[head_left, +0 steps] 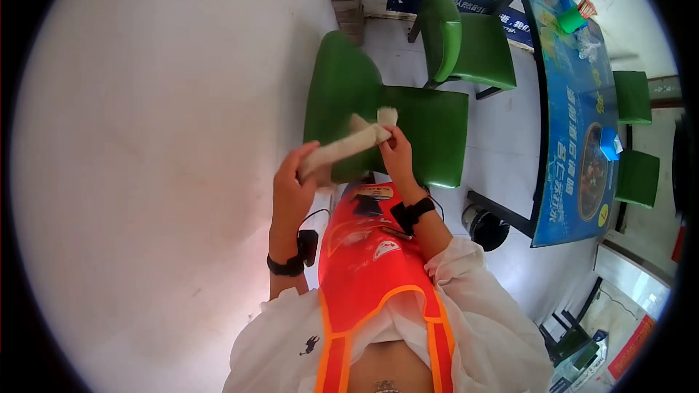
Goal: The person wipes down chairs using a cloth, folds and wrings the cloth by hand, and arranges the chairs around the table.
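Observation:
A beige cloth (346, 150), folded into a long strip, is stretched between my two hands above a green chair. My left hand (293, 183) grips the lower left end, its fingers wrapped around it. At the upper right end, my right hand (397, 156) pinches the cloth, and a short flap sticks up beyond the fingers. Part of the cloth is blurred by motion. Behind and below it are the seat (437, 131) and backrest (338, 76) of the green chair.
A second green chair (484, 47) stands farther back. To the right is a blue printed table (561, 102) with a green stick holder (572, 20) and a blue tissue box (610, 144). A black bin (486, 229) sits near the table leg. A white wall (160, 160) runs along the left.

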A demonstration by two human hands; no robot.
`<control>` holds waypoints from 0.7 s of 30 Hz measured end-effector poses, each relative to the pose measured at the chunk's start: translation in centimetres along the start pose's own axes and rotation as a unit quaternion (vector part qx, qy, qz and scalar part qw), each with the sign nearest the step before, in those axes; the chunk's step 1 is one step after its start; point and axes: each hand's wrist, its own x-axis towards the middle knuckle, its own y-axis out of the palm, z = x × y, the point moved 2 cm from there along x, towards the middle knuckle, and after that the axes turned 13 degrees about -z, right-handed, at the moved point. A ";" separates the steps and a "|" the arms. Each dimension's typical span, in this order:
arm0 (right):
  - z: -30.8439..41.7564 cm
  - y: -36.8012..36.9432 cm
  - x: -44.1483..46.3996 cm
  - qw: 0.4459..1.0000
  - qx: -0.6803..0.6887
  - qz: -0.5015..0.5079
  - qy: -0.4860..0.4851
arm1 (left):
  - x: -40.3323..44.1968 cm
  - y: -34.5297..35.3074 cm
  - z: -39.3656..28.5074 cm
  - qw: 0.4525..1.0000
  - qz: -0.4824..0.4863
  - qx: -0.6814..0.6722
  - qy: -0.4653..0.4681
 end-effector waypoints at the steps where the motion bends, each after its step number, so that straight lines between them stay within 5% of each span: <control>1: 1.3 1.2 0.3 1.000 0.002 -0.005 0.003 | 1.4 -0.2 0.6 1.000 0.005 0.002 0.002; 3: 3.8 3.0 0.4 0.997 0.056 -0.049 0.021 | 4.2 -0.2 2.2 0.990 -0.116 0.074 0.037; 8: 2.5 7.4 -0.6 0.999 0.030 -0.001 0.021 | 9.0 2.5 7.9 0.988 -0.145 0.054 -0.011; 10: 2.9 8.5 -1.2 0.982 -0.058 0.017 -0.179 | 9.5 3.4 9.7 0.972 -0.146 0.183 -0.003; 14: 3.8 8.7 -2.3 0.997 -0.038 0.057 -0.045 | 9.1 4.3 11.4 0.976 -0.159 0.150 0.003; 21: 4.0 6.9 -2.9 0.986 -0.074 0.147 0.007 | 9.8 3.9 6.8 0.990 -0.126 -0.066 0.019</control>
